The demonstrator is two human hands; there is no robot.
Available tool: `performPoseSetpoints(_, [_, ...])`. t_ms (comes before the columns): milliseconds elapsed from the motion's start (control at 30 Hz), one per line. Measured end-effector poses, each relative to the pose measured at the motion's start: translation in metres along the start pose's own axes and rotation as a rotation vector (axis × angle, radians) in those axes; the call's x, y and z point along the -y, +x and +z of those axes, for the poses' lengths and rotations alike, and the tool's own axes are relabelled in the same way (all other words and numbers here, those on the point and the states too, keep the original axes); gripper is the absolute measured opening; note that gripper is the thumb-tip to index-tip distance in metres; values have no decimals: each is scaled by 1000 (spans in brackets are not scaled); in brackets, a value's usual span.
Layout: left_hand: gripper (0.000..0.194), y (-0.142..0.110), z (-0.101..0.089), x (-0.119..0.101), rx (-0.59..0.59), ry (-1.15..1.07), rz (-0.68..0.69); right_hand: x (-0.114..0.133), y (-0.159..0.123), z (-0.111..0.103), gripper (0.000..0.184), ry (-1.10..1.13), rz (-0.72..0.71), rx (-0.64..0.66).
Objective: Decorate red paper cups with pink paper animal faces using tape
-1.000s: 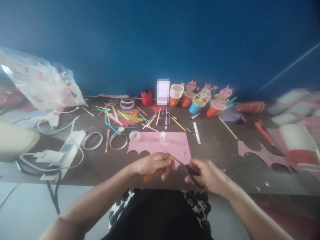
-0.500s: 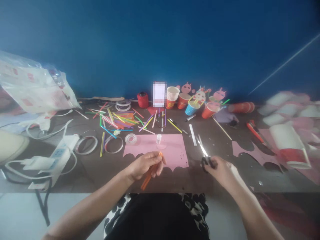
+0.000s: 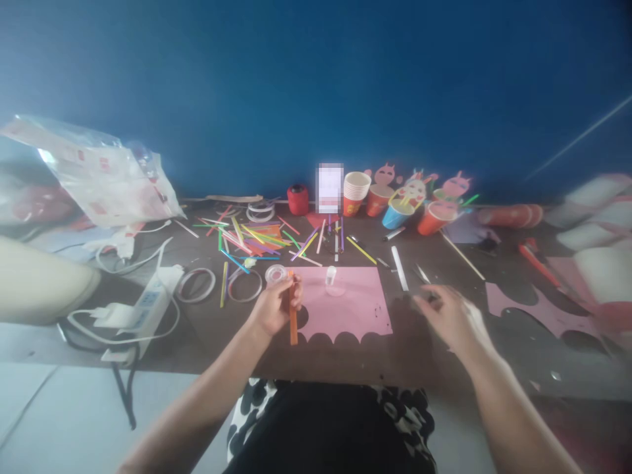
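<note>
My left hand [image 3: 275, 306] is closed around flat orange sticks [image 3: 293, 322], held upright at the left edge of a pink paper sheet [image 3: 355, 309] with scalloped cuts. Just behind that hand lies a clear tape roll [image 3: 276, 273]. A small clear cylinder [image 3: 330, 275] stands on the sheet. To the right, my right hand [image 3: 451, 319] hovers low over the table with its fingers apart. Scissors [image 3: 421, 274] lie beside its fingertips; their handles are mostly hidden by the hand.
Coloured sticks [image 3: 257, 240] lie piled at the back left, near tape rings [image 3: 196, 285] and a power strip [image 3: 151, 306]. Decorated paper cups [image 3: 437, 217] and stacked cups [image 3: 355, 194] stand at the back. A red utility knife [image 3: 540, 266] and pink offcuts [image 3: 523, 303] lie right.
My right hand has set the scissors down and loosened its fingers. My left hand has moved left and away from me, turning the orange sticks upright. The view has shifted left.
</note>
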State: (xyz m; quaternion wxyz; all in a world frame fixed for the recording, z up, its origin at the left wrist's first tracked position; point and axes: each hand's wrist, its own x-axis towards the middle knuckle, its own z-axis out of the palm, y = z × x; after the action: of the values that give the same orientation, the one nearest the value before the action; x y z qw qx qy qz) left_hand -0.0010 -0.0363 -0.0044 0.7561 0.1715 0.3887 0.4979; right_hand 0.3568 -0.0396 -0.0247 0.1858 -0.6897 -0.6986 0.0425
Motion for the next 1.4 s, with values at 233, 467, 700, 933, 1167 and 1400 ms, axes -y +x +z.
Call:
performPoseSetpoints(233, [10, 7, 4, 7, -83, -15, -36, 93, 3, 22, 20, 191, -329, 196])
performPoseSetpoints(467, [7, 23, 20, 6, -71, -39, -89, 119, 28, 36, 29, 279, -402, 231])
performPoseSetpoints(700, [8, 35, 21, 5, -57, -43, -45, 118, 29, 41, 32, 269, -372, 264])
performPoseSetpoints(933, [9, 43, 11, 7, -115, -23, -41, 103, 30, 42, 34, 241, -337, 250])
performPoseSetpoints(1167, [9, 39, 21, 0, -75, -22, -5, 98, 33, 47, 33, 222, -372, 259])
performPoseSetpoints(1400, [12, 19, 29, 5, -14, -50, 84, 107, 19, 31, 24, 406, -307, 222])
